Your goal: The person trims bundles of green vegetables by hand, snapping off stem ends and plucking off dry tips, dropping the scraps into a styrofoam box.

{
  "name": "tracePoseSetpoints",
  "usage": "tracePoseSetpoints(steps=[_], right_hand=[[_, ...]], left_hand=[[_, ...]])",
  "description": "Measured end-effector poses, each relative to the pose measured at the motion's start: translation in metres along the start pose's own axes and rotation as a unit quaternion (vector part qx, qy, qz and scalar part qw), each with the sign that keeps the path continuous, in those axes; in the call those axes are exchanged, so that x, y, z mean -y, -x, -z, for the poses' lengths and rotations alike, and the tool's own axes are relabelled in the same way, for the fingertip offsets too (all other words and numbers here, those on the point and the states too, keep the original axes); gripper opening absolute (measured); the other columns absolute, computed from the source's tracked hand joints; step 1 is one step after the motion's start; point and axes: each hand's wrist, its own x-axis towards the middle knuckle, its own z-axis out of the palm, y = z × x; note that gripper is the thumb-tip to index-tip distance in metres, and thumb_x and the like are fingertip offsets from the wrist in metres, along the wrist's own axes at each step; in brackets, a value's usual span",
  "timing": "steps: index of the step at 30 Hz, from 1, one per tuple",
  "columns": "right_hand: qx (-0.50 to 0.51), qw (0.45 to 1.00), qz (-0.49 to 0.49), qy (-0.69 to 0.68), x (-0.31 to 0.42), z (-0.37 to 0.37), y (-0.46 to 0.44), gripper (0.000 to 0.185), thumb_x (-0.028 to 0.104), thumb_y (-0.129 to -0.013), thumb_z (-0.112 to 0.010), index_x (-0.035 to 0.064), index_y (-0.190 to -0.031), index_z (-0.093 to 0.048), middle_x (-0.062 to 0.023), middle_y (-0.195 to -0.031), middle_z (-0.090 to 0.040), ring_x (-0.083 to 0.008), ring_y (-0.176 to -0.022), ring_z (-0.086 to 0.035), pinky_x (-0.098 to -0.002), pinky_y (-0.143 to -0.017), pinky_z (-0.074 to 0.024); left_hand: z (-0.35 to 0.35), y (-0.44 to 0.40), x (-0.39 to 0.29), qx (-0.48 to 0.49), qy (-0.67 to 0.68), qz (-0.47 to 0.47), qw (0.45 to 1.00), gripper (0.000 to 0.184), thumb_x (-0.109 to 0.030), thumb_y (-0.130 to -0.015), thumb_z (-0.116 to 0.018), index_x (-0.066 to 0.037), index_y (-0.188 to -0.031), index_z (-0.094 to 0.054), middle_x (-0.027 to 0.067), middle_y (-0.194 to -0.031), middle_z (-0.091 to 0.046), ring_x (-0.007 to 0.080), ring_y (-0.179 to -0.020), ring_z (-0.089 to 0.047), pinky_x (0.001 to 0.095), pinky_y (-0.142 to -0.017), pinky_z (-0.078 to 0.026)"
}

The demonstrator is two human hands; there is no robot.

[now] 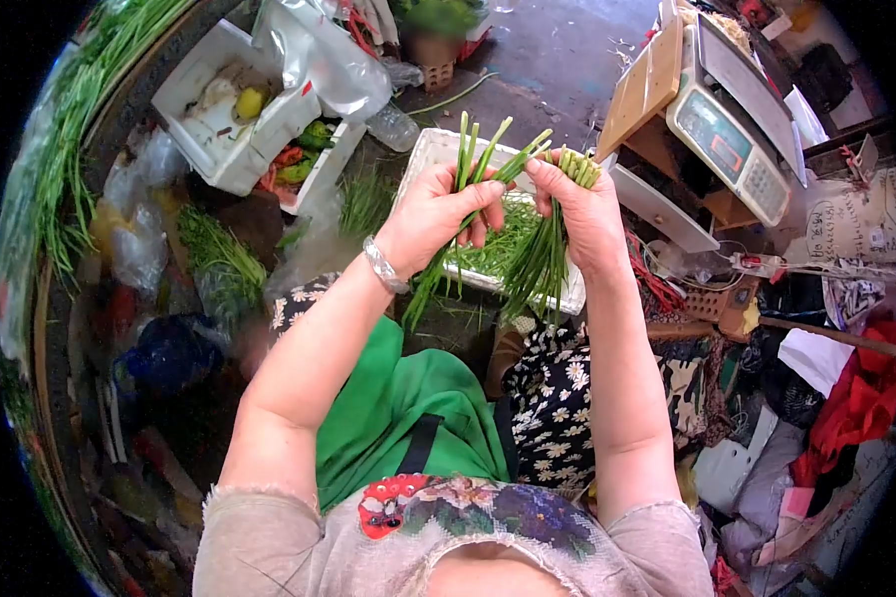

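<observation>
My left hand is closed around a few loose green stalks, long and thin, with cut ends sticking up past the fingers. Beside it, my right hand grips a thicker bunch of green stalks, its pale cut ends gathered at the top and its leaves hanging down. The fingertips of both hands come close together near the stalk ends. Below them stands a white foam box holding more cut greens, partly hidden by the hands and bunches.
A digital scale stands on a wooden stand at the upper right. Another white foam box with a yellow fruit is at the upper left. Long greens line the left edge. A green cloth covers my lap. Cloths and clutter fill the right.
</observation>
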Motion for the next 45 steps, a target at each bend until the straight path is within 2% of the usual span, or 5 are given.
tracePoseSetpoints(steps=[18,24,31,39,45], right_hand=[[0.012,1.000,0.004,0.010,0.002,0.000,-0.001,0.012,0.015,-0.084,-0.070,0.0072,-0.078,-0.063,0.0038,-0.065,-0.055,-0.0053,-0.055,-0.046,-0.0223,-0.051,-0.0346],[0.067,0.998,0.001,-0.003,-0.002,-0.002,0.001,0.014,0.017,-0.088,-0.067,0.0035,-0.092,-0.065,0.0027,-0.071,-0.059,-0.0063,-0.059,-0.049,-0.0207,-0.055,-0.0386],[-0.078,0.982,0.008,-0.171,0.007,0.019,-0.009,0.018,0.020,-0.089,-0.066,0.0023,-0.089,-0.062,-0.0010,-0.067,-0.053,-0.0113,-0.056,-0.050,-0.0264,-0.056,-0.0440],[-0.078,0.970,0.008,-0.228,0.011,0.024,-0.009,0.019,0.020,-0.089,-0.066,0.0022,-0.089,-0.062,-0.0016,-0.070,-0.053,-0.0111,-0.058,-0.050,-0.0254,-0.054,-0.0428],[-0.068,0.968,0.019,-0.242,0.012,0.026,-0.011,0.015,0.017,-0.088,-0.066,0.0032,-0.088,-0.061,-0.0027,-0.072,-0.056,-0.0116,-0.058,-0.050,-0.0262,-0.055,-0.0437]], left_hand=[[0.001,0.001,-0.001,0.000,-0.005,-0.008,1.000,0.018,-0.022,-0.093,-0.059,-0.006,-0.101,-0.060,0.0034,-0.071,-0.063,0.0072,-0.051,-0.054,0.0186,-0.045,-0.039],[-0.002,0.002,-0.001,0.039,-0.021,0.021,0.999,0.018,-0.023,-0.093,-0.059,-0.005,-0.098,-0.063,0.0037,-0.071,-0.064,0.0070,-0.050,-0.054,0.0197,-0.044,-0.039],[0.009,0.002,-0.008,-0.048,-0.008,0.009,0.999,0.030,-0.032,-0.095,-0.056,-0.004,-0.106,-0.063,0.0083,-0.078,-0.066,0.0092,-0.056,-0.058,0.0210,-0.050,-0.043],[0.019,-0.001,0.002,-0.118,-0.016,0.004,0.993,0.026,-0.026,-0.096,-0.054,-0.004,-0.107,-0.064,0.0072,-0.091,-0.068,0.0099,-0.079,-0.061,0.0228,-0.069,-0.047],[0.024,-0.002,0.002,-0.142,-0.049,-0.021,0.988,0.021,-0.021,-0.096,-0.054,-0.005,-0.101,-0.065,0.0028,-0.086,-0.067,0.0072,-0.070,-0.057,0.0219,-0.063,-0.042]])
